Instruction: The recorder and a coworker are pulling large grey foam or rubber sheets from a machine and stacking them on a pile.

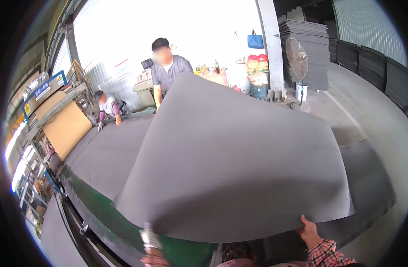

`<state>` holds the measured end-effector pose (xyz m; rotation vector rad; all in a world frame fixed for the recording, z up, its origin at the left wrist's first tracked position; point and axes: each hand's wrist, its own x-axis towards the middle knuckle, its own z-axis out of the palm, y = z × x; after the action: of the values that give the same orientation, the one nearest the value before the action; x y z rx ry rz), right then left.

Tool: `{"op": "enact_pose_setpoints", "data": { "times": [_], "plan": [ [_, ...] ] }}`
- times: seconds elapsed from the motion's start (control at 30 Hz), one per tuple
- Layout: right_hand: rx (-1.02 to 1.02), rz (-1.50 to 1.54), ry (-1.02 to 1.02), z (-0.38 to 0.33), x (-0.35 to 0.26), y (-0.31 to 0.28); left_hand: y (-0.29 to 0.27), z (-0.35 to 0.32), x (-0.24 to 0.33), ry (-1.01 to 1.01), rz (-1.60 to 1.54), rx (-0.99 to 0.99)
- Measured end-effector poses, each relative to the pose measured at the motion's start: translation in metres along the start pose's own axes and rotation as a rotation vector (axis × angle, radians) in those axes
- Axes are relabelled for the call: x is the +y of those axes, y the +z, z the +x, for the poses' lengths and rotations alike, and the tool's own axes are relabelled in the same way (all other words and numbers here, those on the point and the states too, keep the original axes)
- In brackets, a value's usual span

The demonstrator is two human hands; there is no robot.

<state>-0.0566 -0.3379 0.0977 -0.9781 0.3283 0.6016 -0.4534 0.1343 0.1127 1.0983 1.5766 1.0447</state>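
Observation:
A large dark grey sheet point(239, 151), which looks like foam or rubber, bows upward in front of me. My right hand point(308, 231) grips its near edge towards the right corner, thumb on top and the other fingers hidden beneath. At the near left edge is my left hand point(149, 238), in a whitish glove and smeared by motion; how its fingers sit on the sheet does not show. Across from me a co-worker in a grey shirt point(179, 66) stands behind the sheet's raised far corner, hands mostly hidden by it.
Grey material point(110, 149) lies on a green conveyor belt point(95, 207) at left, where another person point(109, 107) leans over it. More dark sheeting point(368, 182) lies low at right. Beyond stand a fan point(296, 60), a white bucket point(301, 92) and tall sheet stacks point(306, 49).

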Motion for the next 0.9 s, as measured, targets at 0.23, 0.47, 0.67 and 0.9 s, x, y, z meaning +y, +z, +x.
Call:
{"op": "enact_pose_setpoints", "data": {
  "times": [0.23, 0.47, 0.67, 0.9],
  "plan": [
    [-0.12, -0.146, 0.024, -0.013, 0.035, 0.031, 0.07, -0.163, -0.009, -0.143, -0.439, 0.05],
    [-0.11, -0.016, 0.145, -0.009, 0.032, 0.024, 0.052, -0.114, -0.025, -0.084, -0.198, -0.103],
    [0.076, 0.204, 0.217, 0.052, 0.043, -0.053, 0.045, -0.03, -0.051, 0.009, -0.184, 0.023],
    [-0.913, -1.753, -0.309, 0.012, 0.063, -0.07, 0.078, -0.141, -0.002, 0.495, 0.588, 0.245]
  ]
}}
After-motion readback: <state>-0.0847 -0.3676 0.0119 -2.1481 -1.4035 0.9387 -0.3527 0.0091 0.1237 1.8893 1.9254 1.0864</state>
